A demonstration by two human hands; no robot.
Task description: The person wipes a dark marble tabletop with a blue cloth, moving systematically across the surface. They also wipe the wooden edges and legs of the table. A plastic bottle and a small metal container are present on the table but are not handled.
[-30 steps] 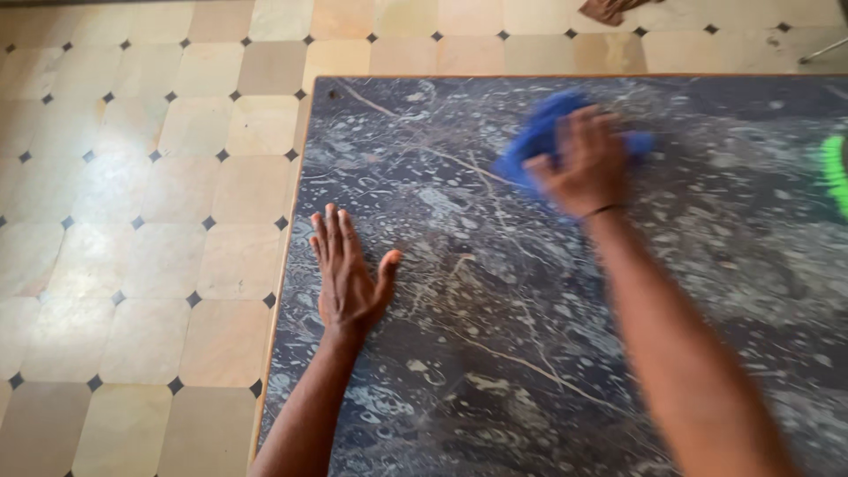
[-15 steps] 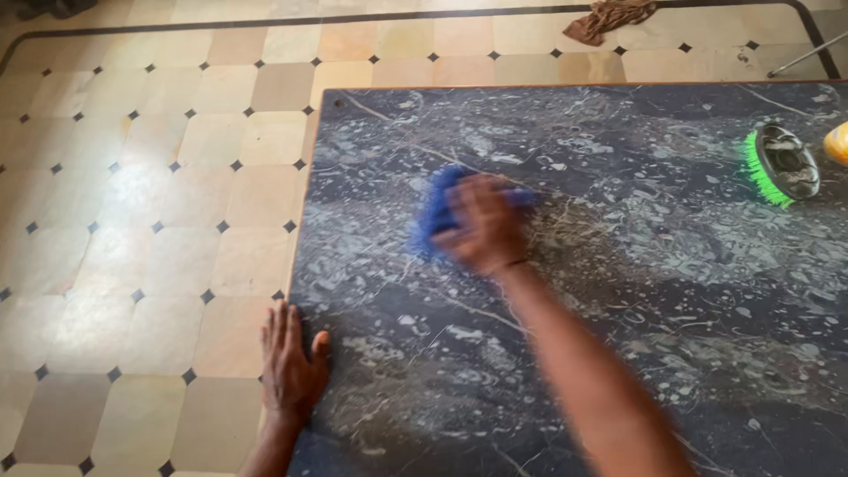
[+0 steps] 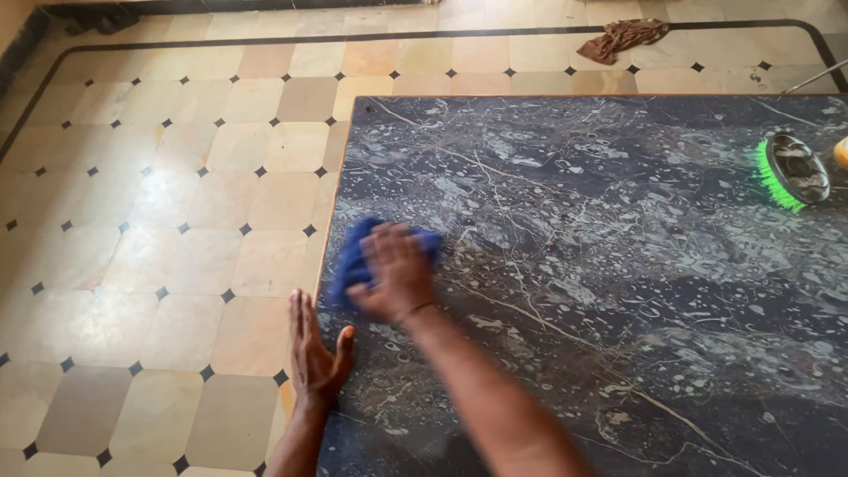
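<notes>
A dark marble-patterned table top (image 3: 618, 265) fills the right of the head view. My right hand (image 3: 396, 274) presses a blue cloth (image 3: 358, 254) flat onto the table near its left edge. My left hand (image 3: 315, 349) lies palm down on the table's left edge, fingers together and pointing away, thumb spread onto the top. It holds nothing. The two hands are close, the left just below and left of the cloth.
A scrub brush with green bristles (image 3: 791, 172) lies at the table's far right, with a yellow object (image 3: 841, 152) cut off at the frame edge. A brown rag (image 3: 623, 37) lies on the beige tiled floor (image 3: 177, 221) beyond the table.
My right hand has swept the blue cloth from the far middle of the table toward me and left, to the left edge. My left hand stays braced, now at the edge.
</notes>
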